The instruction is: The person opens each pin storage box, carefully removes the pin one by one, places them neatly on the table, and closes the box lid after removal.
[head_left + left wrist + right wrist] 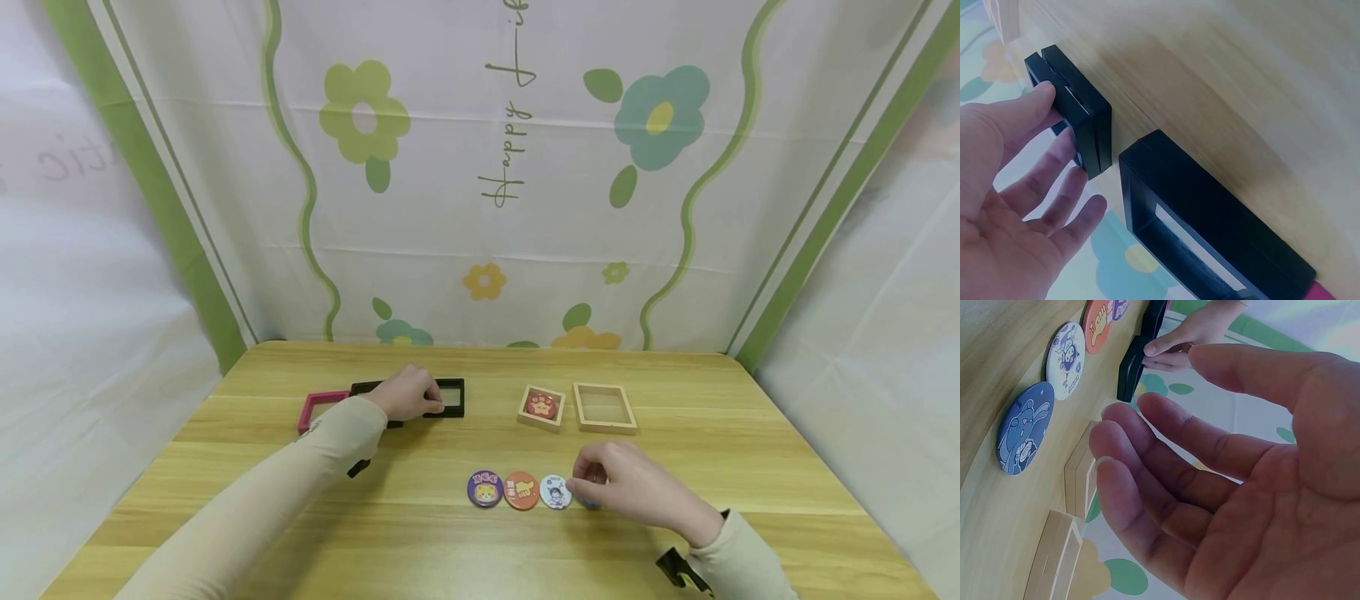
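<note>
My left hand is at the small black frame box, pinching its edge between thumb and index finger. A thin gap runs between the box's two halves in the left wrist view. Beside it stands a longer black frame box. My right hand hovers over the right end of a row of round badges, its fingers loosely bent and holding nothing. That row has a purple badge, an orange badge, a white badge and a dark blue badge, which the hand partly hides in the head view.
A pink frame stands left of the black ones. At the back right are a small wooden frame with a red badge inside and a larger wooden frame. A flowered cloth hangs behind the table.
</note>
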A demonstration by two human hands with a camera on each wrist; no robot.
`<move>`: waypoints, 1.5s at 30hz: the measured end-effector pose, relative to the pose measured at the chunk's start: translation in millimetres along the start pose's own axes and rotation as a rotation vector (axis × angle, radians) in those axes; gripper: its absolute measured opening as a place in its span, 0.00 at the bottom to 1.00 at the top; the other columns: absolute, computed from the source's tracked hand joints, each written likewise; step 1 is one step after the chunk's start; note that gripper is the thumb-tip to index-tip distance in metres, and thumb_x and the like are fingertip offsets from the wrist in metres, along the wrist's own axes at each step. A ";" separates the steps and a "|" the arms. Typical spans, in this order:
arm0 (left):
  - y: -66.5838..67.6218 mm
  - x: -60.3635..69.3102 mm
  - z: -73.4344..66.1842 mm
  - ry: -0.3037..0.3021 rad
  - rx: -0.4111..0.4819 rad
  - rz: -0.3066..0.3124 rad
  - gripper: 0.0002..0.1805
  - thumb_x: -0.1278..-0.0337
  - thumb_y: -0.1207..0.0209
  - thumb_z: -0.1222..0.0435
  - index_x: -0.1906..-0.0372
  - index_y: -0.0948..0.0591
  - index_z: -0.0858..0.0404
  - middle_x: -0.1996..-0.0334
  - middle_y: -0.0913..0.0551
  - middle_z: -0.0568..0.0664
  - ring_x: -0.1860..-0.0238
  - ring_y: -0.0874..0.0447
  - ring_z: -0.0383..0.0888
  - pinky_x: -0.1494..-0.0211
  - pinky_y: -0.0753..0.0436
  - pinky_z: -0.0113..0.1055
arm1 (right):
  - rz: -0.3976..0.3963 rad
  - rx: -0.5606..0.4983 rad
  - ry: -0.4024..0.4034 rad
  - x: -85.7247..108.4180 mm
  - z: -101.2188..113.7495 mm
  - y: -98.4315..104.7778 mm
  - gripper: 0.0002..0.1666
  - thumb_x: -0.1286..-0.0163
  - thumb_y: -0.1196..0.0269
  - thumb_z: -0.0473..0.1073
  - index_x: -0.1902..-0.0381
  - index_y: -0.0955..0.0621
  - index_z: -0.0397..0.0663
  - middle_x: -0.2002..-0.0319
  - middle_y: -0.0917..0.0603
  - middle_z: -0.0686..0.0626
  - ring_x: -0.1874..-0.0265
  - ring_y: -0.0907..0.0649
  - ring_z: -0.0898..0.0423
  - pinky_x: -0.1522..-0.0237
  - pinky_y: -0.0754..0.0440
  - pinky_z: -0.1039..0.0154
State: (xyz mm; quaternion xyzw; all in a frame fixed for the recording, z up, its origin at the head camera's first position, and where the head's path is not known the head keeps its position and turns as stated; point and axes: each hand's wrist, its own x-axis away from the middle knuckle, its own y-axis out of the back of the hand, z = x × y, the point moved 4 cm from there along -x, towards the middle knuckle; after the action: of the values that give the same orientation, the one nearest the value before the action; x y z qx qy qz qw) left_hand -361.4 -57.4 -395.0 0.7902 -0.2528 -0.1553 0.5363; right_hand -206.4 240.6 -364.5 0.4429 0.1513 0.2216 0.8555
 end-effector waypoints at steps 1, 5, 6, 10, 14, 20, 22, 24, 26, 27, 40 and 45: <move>0.2 -0.2 -0.6 0.002 0.003 -0.001 0.05 0.39 0.34 0.63 0.70 0.10 0.55 0.71 0.15 0.39 0.72 0.21 0.34 0.63 0.18 0.35 | 0.000 0.001 0.000 0.0 0.0 0.0 0.09 0.32 0.34 0.47 0.72 0.19 0.55 0.78 0.22 0.63 0.78 0.24 0.65 0.75 0.24 0.66; 1.2 0.1 -3.1 0.007 0.011 0.000 0.05 0.40 0.33 0.65 0.70 0.10 0.56 0.71 0.15 0.40 0.72 0.21 0.35 0.63 0.18 0.35 | -0.003 0.008 0.000 0.0 -0.1 0.3 0.09 0.32 0.34 0.47 0.72 0.19 0.55 0.78 0.22 0.63 0.78 0.24 0.65 0.75 0.24 0.66; 1.2 0.1 -3.6 0.008 0.015 0.002 0.05 0.40 0.33 0.65 0.70 0.10 0.57 0.71 0.15 0.40 0.73 0.21 0.35 0.64 0.18 0.35 | -0.003 0.009 0.000 0.0 -0.1 0.3 0.09 0.32 0.34 0.47 0.72 0.19 0.55 0.78 0.22 0.63 0.78 0.24 0.65 0.75 0.24 0.66; 0.8 0.5 -4.7 0.004 0.005 0.003 0.04 0.41 0.33 0.66 0.70 0.10 0.57 0.71 0.15 0.41 0.73 0.21 0.35 0.65 0.19 0.35 | -0.004 0.015 0.002 -0.1 -0.1 0.5 0.09 0.32 0.34 0.47 0.72 0.19 0.56 0.78 0.23 0.63 0.78 0.24 0.65 0.75 0.24 0.66; 0.1 0.4 -5.2 -0.005 -0.006 -0.007 0.04 0.41 0.32 0.66 0.70 0.10 0.58 0.72 0.15 0.41 0.73 0.21 0.35 0.65 0.19 0.34 | -0.002 0.011 0.004 -0.2 -0.2 0.4 0.08 0.32 0.34 0.47 0.72 0.19 0.55 0.77 0.22 0.63 0.78 0.24 0.65 0.75 0.24 0.66; -1.5 0.7 -6.7 -0.004 -0.021 0.000 0.04 0.41 0.33 0.66 0.70 0.10 0.57 0.72 0.14 0.42 0.75 0.21 0.34 0.66 0.19 0.34 | 0.006 -0.004 -0.004 -0.2 -0.1 -0.3 0.09 0.32 0.34 0.47 0.72 0.19 0.55 0.77 0.22 0.62 0.78 0.24 0.63 0.75 0.24 0.66; -2.7 0.7 -6.3 -0.003 -0.029 0.000 0.05 0.41 0.33 0.66 0.71 0.10 0.57 0.73 0.15 0.41 0.76 0.22 0.34 0.67 0.19 0.34 | 0.008 -0.007 -0.006 -0.2 -0.2 -0.6 0.09 0.32 0.34 0.48 0.72 0.19 0.55 0.77 0.22 0.62 0.78 0.23 0.63 0.75 0.23 0.66; -3.8 0.4 -5.7 0.001 -0.040 -0.002 0.06 0.41 0.33 0.66 0.72 0.10 0.57 0.73 0.15 0.41 0.76 0.22 0.34 0.67 0.19 0.33 | 0.010 -0.008 -0.007 -0.2 0.0 -0.8 0.09 0.32 0.34 0.48 0.72 0.19 0.55 0.77 0.22 0.62 0.78 0.23 0.63 0.75 0.23 0.66; -4.7 -0.1 -5.0 0.002 -0.050 -0.004 0.06 0.41 0.33 0.65 0.72 0.10 0.56 0.74 0.15 0.40 0.77 0.23 0.34 0.67 0.19 0.33 | 0.011 -0.009 -0.008 -0.2 0.1 -0.8 0.09 0.32 0.34 0.48 0.72 0.19 0.55 0.77 0.22 0.62 0.78 0.23 0.63 0.75 0.24 0.66; -4.9 -0.4 -4.7 0.001 -0.057 -0.007 0.06 0.40 0.33 0.65 0.72 0.10 0.56 0.74 0.15 0.40 0.76 0.23 0.33 0.67 0.19 0.33 | 0.012 -0.010 -0.009 -0.2 0.2 -0.7 0.09 0.32 0.34 0.48 0.72 0.19 0.55 0.77 0.22 0.62 0.78 0.23 0.63 0.75 0.24 0.66; -2.5 1.8 -6.5 -0.022 -0.075 -0.013 0.05 0.41 0.32 0.65 0.71 0.10 0.56 0.72 0.14 0.41 0.75 0.22 0.32 0.66 0.19 0.32 | 0.011 -0.010 -0.007 -0.2 0.2 -0.7 0.09 0.32 0.34 0.47 0.72 0.19 0.54 0.77 0.22 0.62 0.78 0.23 0.63 0.75 0.24 0.66; -2.0 1.9 -7.0 -0.023 -0.073 -0.007 0.05 0.41 0.32 0.65 0.71 0.10 0.56 0.72 0.15 0.41 0.75 0.22 0.32 0.66 0.19 0.32 | 0.015 -0.013 -0.007 0.2 -0.8 -0.6 0.10 0.32 0.34 0.48 0.72 0.19 0.54 0.77 0.22 0.62 0.78 0.23 0.63 0.75 0.24 0.66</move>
State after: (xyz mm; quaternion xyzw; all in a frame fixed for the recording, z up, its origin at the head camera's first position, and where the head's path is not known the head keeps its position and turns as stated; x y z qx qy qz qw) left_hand -355.8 -52.4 -394.2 0.7691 -0.2502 -0.1754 0.5613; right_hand -206.5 241.0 -365.5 0.4392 0.1435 0.2276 0.8571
